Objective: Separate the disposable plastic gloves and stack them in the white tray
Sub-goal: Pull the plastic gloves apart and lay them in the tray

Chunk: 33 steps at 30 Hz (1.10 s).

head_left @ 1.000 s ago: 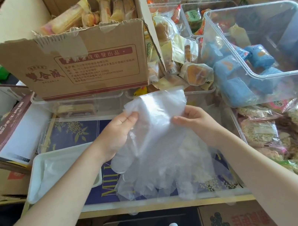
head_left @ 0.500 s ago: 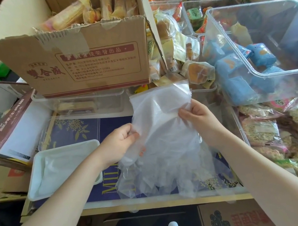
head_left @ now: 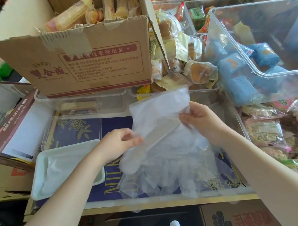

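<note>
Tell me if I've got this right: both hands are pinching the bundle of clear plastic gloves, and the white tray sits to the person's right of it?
Not quite. The head view shows the white tray to the person's left of the bundle of clear plastic gloves, not the right. The rest holds: the left hand and right hand both pinch the bundle.

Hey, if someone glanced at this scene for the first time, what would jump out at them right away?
Dead centre, the left hand and right hand pinch a bunch of clear plastic gloves held up over the blue surface. Left of them sits the white tray, with what looks like clear plastic already inside. Behind looms a big cardboard box stuffed with wrapped snacks.
</note>
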Motion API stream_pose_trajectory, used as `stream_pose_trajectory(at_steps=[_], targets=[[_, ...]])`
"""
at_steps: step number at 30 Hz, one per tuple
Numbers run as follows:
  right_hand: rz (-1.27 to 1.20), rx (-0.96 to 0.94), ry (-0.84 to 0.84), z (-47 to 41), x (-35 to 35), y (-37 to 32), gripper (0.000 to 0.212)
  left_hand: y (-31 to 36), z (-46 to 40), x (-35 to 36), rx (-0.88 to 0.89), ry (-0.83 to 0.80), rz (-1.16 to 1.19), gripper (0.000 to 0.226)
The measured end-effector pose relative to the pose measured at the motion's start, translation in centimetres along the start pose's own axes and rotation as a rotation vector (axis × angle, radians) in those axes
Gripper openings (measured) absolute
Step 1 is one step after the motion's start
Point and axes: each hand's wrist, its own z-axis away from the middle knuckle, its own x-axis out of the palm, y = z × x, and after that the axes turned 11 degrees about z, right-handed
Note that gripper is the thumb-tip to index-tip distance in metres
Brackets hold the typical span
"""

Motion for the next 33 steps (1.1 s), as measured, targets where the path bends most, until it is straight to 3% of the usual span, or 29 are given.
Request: stream_pose_trajectory(at_steps=[2,5,9,12,15,18,21,23,26,30,33], targets=[[0.073,-0.021,-0.01,0.1,0.7,-0.1,0.033,1.2,-0.6,0.9,0.033,0.064,0.132,0.005],[0.102,-0.031,-0.036,0.1,1.9,0.4,0.025,1.9,-1.1,2.5,0.057,0.227,0.356,0.016],[0.032,-0.001,-0.095,0.3,2.7,1.6,0.023,1.1,-1.3,2.8,0.042,0.429,0.269,0.03],[-0.029,0.051,-0.24,0.7,3.0,3.0,0.013,0.8,-1.2,2.0,0.059,0.452,0.252,0.025],[-0.043,0.084,-0.313,1.2,3.6,4.3,0.021,0.3,-1.1,1.1,0.084,0.498,0.197,0.025],[0.032,0.125,-0.308,1.3,4.3,5.3,0.016,-0.8,-1.2,0.7,0.082,0.541,0.128,0.03],[0.277,0.167,-0.243,0.6,5.0,7.8,0.011,-1.7,-1.8,0.6,0.01,0.526,0.064,0.054],[0.426,0.251,-0.117,0.0,4.8,9.7,0.009,-1.7,-2.2,0.6,-0.039,0.527,0.051,0.037],[0.55,0.41,-0.018,-1.1,3.5,12.5,0.031,-1.8,-2.9,0.9,-0.098,0.537,0.051,0.02],[0.715,0.537,-0.03,-1.8,3.2,14.8,0.035,-2.0,-3.7,1.0,-0.119,0.522,0.041,0.021],[0.583,0.574,0.031,-2.4,3.5,14.5,0.042,-2.3,-4.3,0.8,-0.11,0.538,0.002,0.025]])
